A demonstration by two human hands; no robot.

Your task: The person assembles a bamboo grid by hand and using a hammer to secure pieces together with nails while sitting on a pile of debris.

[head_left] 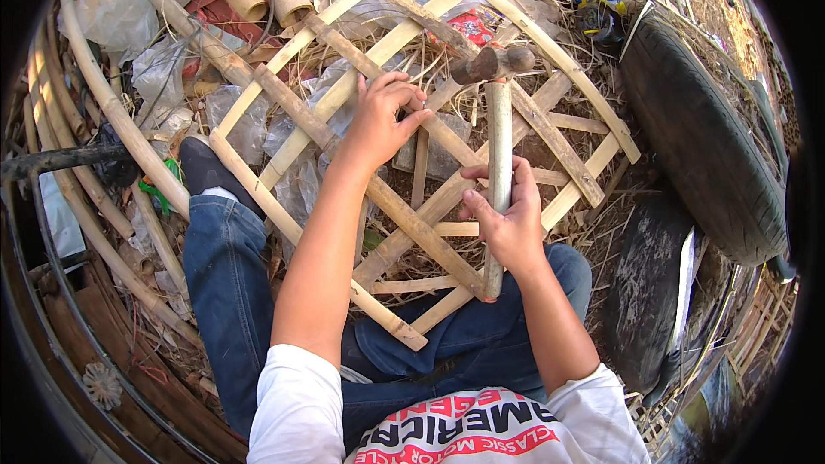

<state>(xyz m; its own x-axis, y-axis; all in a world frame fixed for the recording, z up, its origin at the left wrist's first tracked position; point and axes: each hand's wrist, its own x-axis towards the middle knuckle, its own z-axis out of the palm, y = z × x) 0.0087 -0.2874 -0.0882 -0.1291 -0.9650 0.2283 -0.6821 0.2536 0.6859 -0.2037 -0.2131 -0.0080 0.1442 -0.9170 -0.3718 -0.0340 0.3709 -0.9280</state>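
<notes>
Here's the big bamboo lattice, front and centre, spread over the littered ground, its near corner reaching over the person's jeans, where the legs probably help steady it. Off to the right, a worn tyre leans at the edge of things. Now the hammer: head away from the body, handle pointing back toward the lap, and the right hand has its fingers curled loosely around it partway down, a grip that looks handy for control. Containers next: a pale plastic bag lies crumpled at upper left, contents impossible to tell; a red packet shows beneath the slats, equally unreadable inside. And in close, the left hand, thumb and fingertips nearly together over a slat, pinching something tiny, perhaps a nail, apparently to keep it in place.
</notes>
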